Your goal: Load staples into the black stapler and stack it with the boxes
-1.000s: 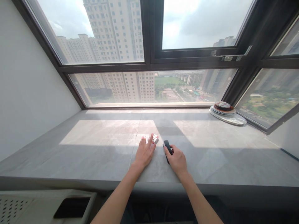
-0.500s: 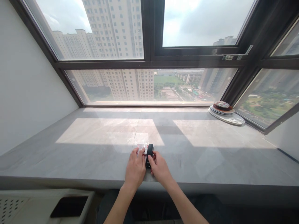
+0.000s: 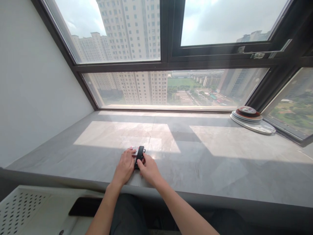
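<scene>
On the grey stone sill, my right hand (image 3: 149, 168) is closed around the near part of a black stapler-like object (image 3: 139, 157), thumb on top and fingers along its right side. My left hand (image 3: 124, 165) lies just left of it, fingertips together on a small clear packet with pink and red print (image 3: 133, 150). The packet meets the black object's left side; whether part of it lies inside or under that object cannot be made out.
A stack of round plates or discs (image 3: 253, 118) sits at the sill's back right corner (image 3: 207, 176), by the dark window frame (image 3: 137, 67). Below the sill at the left is a white perforated plastic item (image 3: 55, 209). A white wall rises at the left.
The view has shifted, tilting slightly. Both hands, the black object and the packet have moved left along the sill together. The hold on them looks the same.
</scene>
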`<state>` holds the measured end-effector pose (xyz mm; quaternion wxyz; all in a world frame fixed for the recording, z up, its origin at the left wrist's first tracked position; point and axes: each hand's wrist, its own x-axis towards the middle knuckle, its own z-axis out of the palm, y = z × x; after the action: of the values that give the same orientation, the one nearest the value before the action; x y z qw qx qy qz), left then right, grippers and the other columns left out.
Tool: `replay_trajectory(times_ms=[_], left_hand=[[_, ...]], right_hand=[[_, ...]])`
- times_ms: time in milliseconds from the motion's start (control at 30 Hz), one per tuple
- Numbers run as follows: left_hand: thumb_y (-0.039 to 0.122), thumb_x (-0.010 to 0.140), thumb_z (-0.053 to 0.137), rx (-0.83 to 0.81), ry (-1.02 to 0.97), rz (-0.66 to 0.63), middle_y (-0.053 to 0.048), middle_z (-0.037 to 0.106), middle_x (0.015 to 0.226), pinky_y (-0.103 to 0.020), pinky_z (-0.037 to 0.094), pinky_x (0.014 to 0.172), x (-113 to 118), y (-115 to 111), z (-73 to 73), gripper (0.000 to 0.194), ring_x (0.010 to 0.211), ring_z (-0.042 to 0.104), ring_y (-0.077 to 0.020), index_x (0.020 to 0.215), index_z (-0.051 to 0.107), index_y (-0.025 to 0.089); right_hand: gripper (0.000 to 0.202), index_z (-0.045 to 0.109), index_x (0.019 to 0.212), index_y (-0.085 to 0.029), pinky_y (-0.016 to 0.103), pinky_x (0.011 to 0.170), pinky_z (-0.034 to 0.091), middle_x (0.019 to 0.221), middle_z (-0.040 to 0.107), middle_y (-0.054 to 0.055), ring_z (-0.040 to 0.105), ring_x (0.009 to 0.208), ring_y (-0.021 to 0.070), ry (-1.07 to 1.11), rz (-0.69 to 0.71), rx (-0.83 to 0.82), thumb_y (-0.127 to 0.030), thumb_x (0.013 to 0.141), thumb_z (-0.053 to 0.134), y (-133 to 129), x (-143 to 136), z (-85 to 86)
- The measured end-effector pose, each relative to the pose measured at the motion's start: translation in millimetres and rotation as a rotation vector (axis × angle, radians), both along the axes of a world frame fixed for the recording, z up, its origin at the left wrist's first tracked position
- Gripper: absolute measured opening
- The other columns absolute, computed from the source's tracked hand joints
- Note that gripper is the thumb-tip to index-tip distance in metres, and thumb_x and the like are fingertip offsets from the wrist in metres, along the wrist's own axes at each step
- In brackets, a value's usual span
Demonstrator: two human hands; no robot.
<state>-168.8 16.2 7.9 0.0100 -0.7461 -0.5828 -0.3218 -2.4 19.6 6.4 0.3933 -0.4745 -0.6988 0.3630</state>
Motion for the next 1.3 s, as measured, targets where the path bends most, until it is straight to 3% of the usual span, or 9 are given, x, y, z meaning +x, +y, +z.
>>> replay_trajectory(times_ms=[267, 400, 500, 600, 667, 767, 900, 1033, 1300], left_hand=[[0.016, 0.096, 0.036, -0.007, -0.070, -0.043, -0.009, 0.055, 0.135, -0.049, 0.039, 0.115, 2.9, -1.2, 1.5, 0.040, 0.132, 0.048, -0.0250, 0.132, 0.051, 0.022], [0.017, 0.098, 0.036, 0.014, -0.135, 0.018, -0.009, 0.058, 0.133, -0.049, 0.039, 0.113, 3.0, -4.5, 6.0, 0.039, 0.129, 0.051, -0.0249, 0.132, 0.052, 0.023], [0.019, 0.099, 0.037, 0.112, -0.164, 0.106, -0.010, 0.058, 0.134, -0.052, 0.038, 0.114, 4.6, -16.2, 12.9, 0.036, 0.131, 0.050, -0.0269, 0.131, 0.054, 0.022], [0.022, 0.100, 0.040, 0.204, -0.181, 0.138, -0.010, 0.062, 0.128, -0.051, 0.040, 0.112, 24.9, -34.7, 22.6, 0.032, 0.127, 0.053, -0.0277, 0.126, 0.058, 0.022], [0.022, 0.101, 0.040, 0.161, -0.176, 0.052, -0.008, 0.065, 0.123, -0.046, 0.044, 0.107, 53.9, -44.8, 28.0, 0.031, 0.120, 0.057, -0.0256, 0.125, 0.060, 0.024], [0.024, 0.102, 0.039, -0.003, -0.091, -0.181, -0.006, 0.062, 0.134, -0.041, 0.045, 0.109, 109.3, -47.5, 28.7, 0.038, 0.126, 0.057, -0.0221, 0.137, 0.055, 0.027], [0.035, 0.103, 0.041, -0.125, 0.111, -0.215, -0.002, 0.041, 0.160, -0.049, 0.031, 0.120, 162.4, -33.0, 11.7, 0.048, 0.150, 0.033, -0.0266, 0.151, 0.042, 0.032], [0.043, 0.104, 0.037, -0.164, 0.248, -0.151, 0.001, 0.026, 0.167, -0.054, 0.022, 0.123, 172.5, -23.4, -6.3, 0.054, 0.155, 0.018, -0.0280, 0.157, 0.031, 0.036], [0.045, 0.105, 0.033, -0.153, 0.287, -0.147, 0.001, 0.026, 0.166, -0.052, 0.023, 0.124, 166.8, -27.5, -4.3, 0.054, 0.155, 0.020, -0.0254, 0.157, 0.031, 0.035]], right_hand=[[0.020, 0.065, 0.103, -0.023, 0.027, 0.065, 0.044, 0.078, 0.060, 0.000, 0.057, 0.070, 0.0165, 0.066, -0.014, -0.006, -0.039, 0.096, 0.054, -4.6, 3.3, 2.0], [0.036, 0.060, 0.126, -0.022, 0.027, 0.062, 0.048, 0.083, 0.061, 0.000, 0.058, 0.065, 0.0146, 0.157, -0.027, -0.067, -0.042, 0.097, 0.052, -12.2, 10.7, 4.2], [0.053, 0.046, 0.146, -0.022, 0.027, 0.053, 0.051, 0.094, 0.063, 0.003, 0.060, 0.062, 0.0142, 0.265, -0.027, -0.188, -0.045, 0.098, 0.047, -21.1, 32.7, 2.7], [0.052, 0.049, 0.144, -0.020, 0.030, 0.066, 0.058, 0.105, 0.064, 0.007, 0.066, 0.085, 0.0189, 0.263, -0.141, -0.108, -0.041, 0.097, 0.049, -27.2, 75.6, 0.1], [0.050, 0.053, 0.142, -0.019, 0.036, 0.084, 0.058, 0.114, 0.065, 0.009, 0.065, 0.103, 0.0219, 0.180, -0.227, -0.002, -0.038, 0.096, 0.048, -28.3, 112.8, -1.1], [0.051, 0.052, 0.145, -0.022, 0.042, 0.110, 0.046, 0.135, 0.060, 0.010, 0.055, 0.127, 0.0245, -0.118, -0.309, 0.110, -0.035, 0.096, 0.044, -29.5, 168.3, -2.1], [0.056, 0.045, 0.153, -0.026, 0.048, 0.124, 0.020, 0.159, 0.042, 0.003, 0.019, 0.153, 0.0289, -0.618, -0.328, 0.138, -0.040, 0.099, 0.041, -39.0, 210.9, -4.6], [0.058, 0.028, 0.161, -0.032, 0.061, 0.122, 0.002, 0.168, 0.022, -0.004, 0.003, 0.156, 0.0327, -0.882, -0.364, 0.113, -0.045, 0.104, 0.031, -49.7, 210.9, -7.9], [0.060, 0.024, 0.162, -0.032, 0.059, 0.122, 0.001, 0.169, 0.016, -0.004, -0.001, 0.156, 0.0316, -0.941, -0.368, 0.097, -0.052, 0.105, 0.024, -51.8, 204.2, -5.2]])
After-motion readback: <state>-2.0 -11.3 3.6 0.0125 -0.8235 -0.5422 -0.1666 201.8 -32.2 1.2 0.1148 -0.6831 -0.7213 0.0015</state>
